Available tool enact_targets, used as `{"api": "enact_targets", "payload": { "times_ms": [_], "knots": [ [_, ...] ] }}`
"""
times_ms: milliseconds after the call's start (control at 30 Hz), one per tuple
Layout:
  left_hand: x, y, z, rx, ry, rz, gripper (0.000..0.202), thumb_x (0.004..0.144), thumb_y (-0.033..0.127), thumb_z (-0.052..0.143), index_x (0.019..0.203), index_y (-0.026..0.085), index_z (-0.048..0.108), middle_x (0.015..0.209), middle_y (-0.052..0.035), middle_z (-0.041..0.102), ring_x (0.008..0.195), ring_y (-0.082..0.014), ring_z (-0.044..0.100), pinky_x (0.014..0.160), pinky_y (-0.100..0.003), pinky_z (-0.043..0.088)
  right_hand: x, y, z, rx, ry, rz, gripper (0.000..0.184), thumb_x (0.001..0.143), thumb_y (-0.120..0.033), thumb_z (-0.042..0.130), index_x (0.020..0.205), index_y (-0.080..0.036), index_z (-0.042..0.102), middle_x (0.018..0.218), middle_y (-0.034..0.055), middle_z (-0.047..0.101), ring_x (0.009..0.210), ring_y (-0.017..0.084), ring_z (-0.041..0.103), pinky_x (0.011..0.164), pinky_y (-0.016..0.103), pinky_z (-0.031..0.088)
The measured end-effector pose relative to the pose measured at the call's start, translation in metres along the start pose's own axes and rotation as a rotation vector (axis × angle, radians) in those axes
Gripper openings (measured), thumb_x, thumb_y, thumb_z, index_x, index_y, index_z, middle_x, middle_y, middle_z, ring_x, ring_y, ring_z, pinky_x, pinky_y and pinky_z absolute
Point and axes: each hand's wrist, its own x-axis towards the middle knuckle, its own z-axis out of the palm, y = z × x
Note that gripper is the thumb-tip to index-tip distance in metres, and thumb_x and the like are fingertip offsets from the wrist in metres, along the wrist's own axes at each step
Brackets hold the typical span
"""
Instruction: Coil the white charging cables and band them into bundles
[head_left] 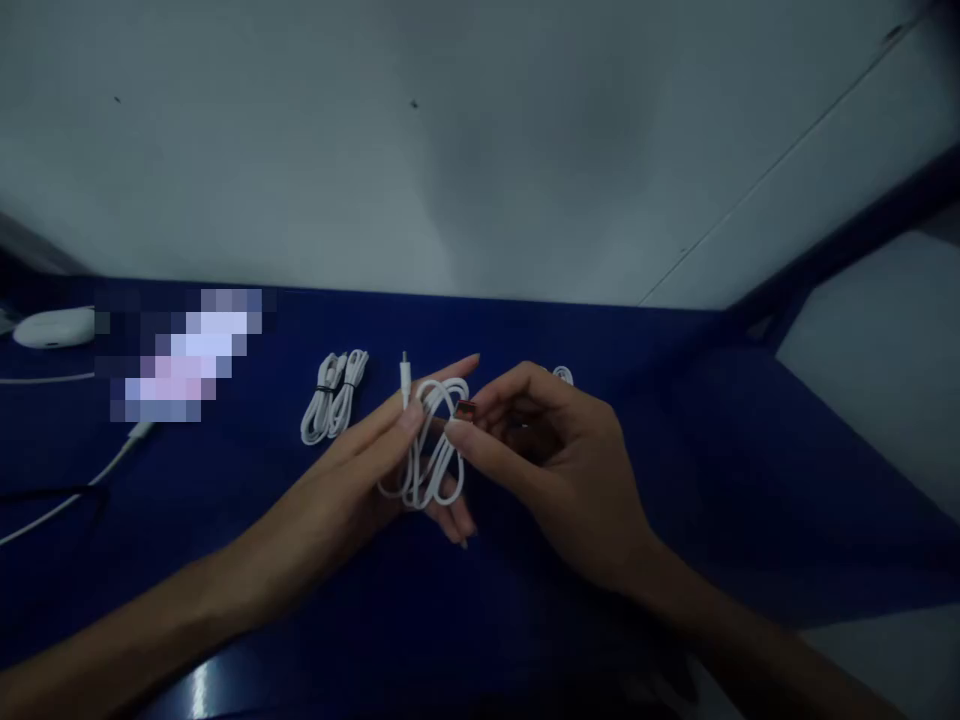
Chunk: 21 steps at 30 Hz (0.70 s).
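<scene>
Left hand (360,480): enters from the tabletop's (675,450) near left corner; thumb above and fingers beneath clamp the white cable coil (431,450).
Coil: held just over the tabletop's middle, its loops long from near edge to far edge, small connector (405,375) pointing toward the far edge.
Right hand (570,460): comes from the near right; thumb and forefinger pinch the orange plug (465,410).
Plug: at the coil's far right side, touching the loops, nearer the right hand.
Tied cable bundles (334,395): left of the coil, apart.

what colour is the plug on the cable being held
Orange-red plug on a white cable; head view.
</scene>
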Motion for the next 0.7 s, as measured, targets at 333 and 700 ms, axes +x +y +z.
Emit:
{"api": "enact_targets", "payload": {
  "times_ms": [333, 700],
  "knots": [
    [-0.0009, 0.0047, 0.0057, 0.062, 0.071, -0.001, 0.075, 0.115, 0.06, 0.064, 0.182, 0.037, 0.04, 0.093, -0.0061, 0.089, 0.089, -0.0301, 0.09, 0.092, -0.043, 0.072, 0.0038, 0.0024, -0.0014, 0.016, -0.016, 0.058, 0.016, 0.091, -0.022, 0.097, 0.094, -0.024, 0.081, 0.091, -0.0004, 0.082, 0.079, 0.016, 0.075, 0.065, 0.027, 0.061],
    [0.0001, 0.0026, 0.0035, 0.052, 0.106, 0.014, 0.038, 0.118, 0.052, 0.062, 0.152, 0.036, 0.064, 0.107, -0.0093, 0.09, 0.095, -0.0345, 0.092, 0.09, -0.047, 0.077, 0.0041, 0.0008, -0.0027, -0.015, -0.017, 0.11, 0.014, 0.09, -0.028, 0.099, 0.095, -0.023, 0.087, 0.092, 0.002, 0.084, 0.078, 0.016, 0.076, 0.065, 0.026, 0.062]
  ]
}}
